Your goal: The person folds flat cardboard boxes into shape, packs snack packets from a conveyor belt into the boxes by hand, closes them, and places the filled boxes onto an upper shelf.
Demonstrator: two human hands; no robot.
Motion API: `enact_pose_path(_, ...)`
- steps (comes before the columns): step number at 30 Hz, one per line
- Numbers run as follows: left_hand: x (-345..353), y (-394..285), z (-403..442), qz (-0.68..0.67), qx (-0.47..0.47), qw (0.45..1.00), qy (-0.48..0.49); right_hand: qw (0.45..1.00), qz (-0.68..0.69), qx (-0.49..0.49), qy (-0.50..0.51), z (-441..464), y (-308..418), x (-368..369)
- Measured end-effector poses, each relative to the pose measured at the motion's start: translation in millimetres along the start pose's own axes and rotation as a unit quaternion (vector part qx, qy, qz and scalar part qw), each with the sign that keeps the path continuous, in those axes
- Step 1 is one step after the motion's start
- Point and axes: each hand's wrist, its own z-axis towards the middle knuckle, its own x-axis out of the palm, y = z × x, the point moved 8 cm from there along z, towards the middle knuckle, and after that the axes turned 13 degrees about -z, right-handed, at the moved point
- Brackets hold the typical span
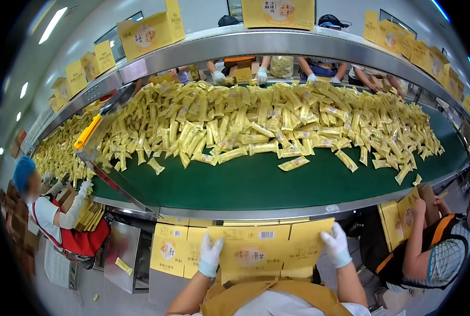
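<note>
A flattened yellow carton (252,254) with printed panels and a barcode is held in front of my body. My left hand (210,255), in a white glove, grips its left part. My right hand (336,244), also gloved, grips its right edge. Behind the carton on the left lie more flat yellow cartons (167,248), against the near side of the conveyor. Beyond them, the green conveyor belt (214,187) carries a large heap of yellow wrapped snack packets (256,121).
A steel shelf (203,48) with yellow cartons (150,34) arches over the belt. One co-worker (69,216) is at the left, another (430,247) at the right. Several gloved and bare hands work across the belt. A yellow-handled tool (88,131) hangs at the left divider.
</note>
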Motion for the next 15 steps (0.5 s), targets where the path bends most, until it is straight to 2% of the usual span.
enact_pose_path(1,4,-7,-1,-0.017,0.003,0.999,0.028,0.998,0.050,0.009,0.038,-1,14,0)
enact_pose_path(3,7,-23,6,-0.052,0.015,0.995,0.088,0.996,0.020,0.012,0.082,-5,15,-6)
enact_pose_path(4,20,-33,14,-0.045,0.065,0.982,0.172,0.993,-0.007,0.018,0.117,-5,13,-8)
enact_pose_path(6,17,-26,23,-0.055,-0.009,0.987,0.150,0.985,-0.075,0.012,0.152,-2,11,-13)
enact_pose_path(8,15,-10,31,-0.039,-0.063,0.989,0.124,0.993,-0.076,0.026,0.087,6,-1,-15)
enact_pose_path(11,10,24,51,0.065,-0.064,0.991,0.094,0.990,-0.133,0.038,-0.028,29,-45,-25)
enact_pose_path(13,-1,37,75,0.134,0.012,0.987,0.093,0.970,-0.214,0.018,-0.113,58,-53,-35)
enact_pose_path(15,0,20,108,0.216,0.070,0.971,0.074,0.972,-0.175,-0.050,-0.151,99,-34,-39)
